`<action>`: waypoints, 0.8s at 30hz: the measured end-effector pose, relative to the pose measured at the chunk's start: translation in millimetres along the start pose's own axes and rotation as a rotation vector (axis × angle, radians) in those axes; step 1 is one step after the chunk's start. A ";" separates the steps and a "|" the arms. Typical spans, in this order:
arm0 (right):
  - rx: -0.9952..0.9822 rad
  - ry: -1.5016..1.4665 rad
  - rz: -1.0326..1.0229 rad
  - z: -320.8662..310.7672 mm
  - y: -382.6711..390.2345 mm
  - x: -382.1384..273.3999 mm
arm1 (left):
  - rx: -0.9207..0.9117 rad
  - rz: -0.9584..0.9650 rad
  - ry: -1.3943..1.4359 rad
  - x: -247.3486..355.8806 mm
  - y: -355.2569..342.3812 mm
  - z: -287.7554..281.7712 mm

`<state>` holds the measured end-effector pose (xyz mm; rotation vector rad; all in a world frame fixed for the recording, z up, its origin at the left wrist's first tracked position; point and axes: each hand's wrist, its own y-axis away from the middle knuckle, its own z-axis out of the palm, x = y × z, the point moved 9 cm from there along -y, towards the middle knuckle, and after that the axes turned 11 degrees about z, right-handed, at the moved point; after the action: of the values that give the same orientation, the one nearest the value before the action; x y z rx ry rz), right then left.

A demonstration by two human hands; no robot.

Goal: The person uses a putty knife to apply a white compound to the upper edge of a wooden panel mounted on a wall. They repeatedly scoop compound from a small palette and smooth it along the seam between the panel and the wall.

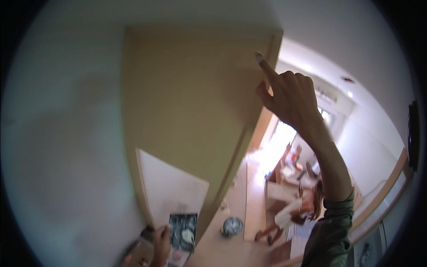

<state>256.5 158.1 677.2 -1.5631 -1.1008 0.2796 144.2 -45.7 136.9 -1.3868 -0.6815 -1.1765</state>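
My right hand (289,95) is raised at the upper right edge of a tall tan wooden panel (187,98). Its index finger is stretched toward the panel, with a pale grey-white smear on the tip. The thumb stands apart and the other fingers curl; nothing is held in them. Low down, my left hand (161,242) is closed at the side of a dark, square flat piece (177,222) with a whitish lump on it. Its exact kind is unclear. A white panel with a pale wooden edge (171,184) lies behind that piece.
A round dark container (232,226) with greyish-white contents stands on the floor below. Another person (302,209) is bent near a cluttered table (280,192) to the right. A pale wall (66,133) rises at left; a dark object (413,135) hangs far right.
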 end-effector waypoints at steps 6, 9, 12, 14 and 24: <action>-0.706 -0.776 0.070 47.6 176.5 -54.7 | 0.024 -0.103 0.079 -2.0 -3.7 13.8; -0.881 -1.089 0.182 77.4 263.6 -71.1 | -0.187 -0.135 0.201 36.3 -23.5 47.6; -1.027 -1.335 0.305 107.7 331.8 -102.1 | -0.213 -0.118 0.112 46.1 -26.0 47.7; -1.083 -1.411 0.340 115.0 347.1 -120.7 | -0.219 -0.137 0.088 47.0 -26.9 48.4; -1.181 -1.610 0.162 136.2 350.9 -159.7 | -0.011 -0.186 -0.012 68.0 -16.1 34.3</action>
<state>248.7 154.9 268.4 -2.4370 -2.6808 1.3196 161.2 -24.9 209.9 -1.3622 -0.8279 -1.3202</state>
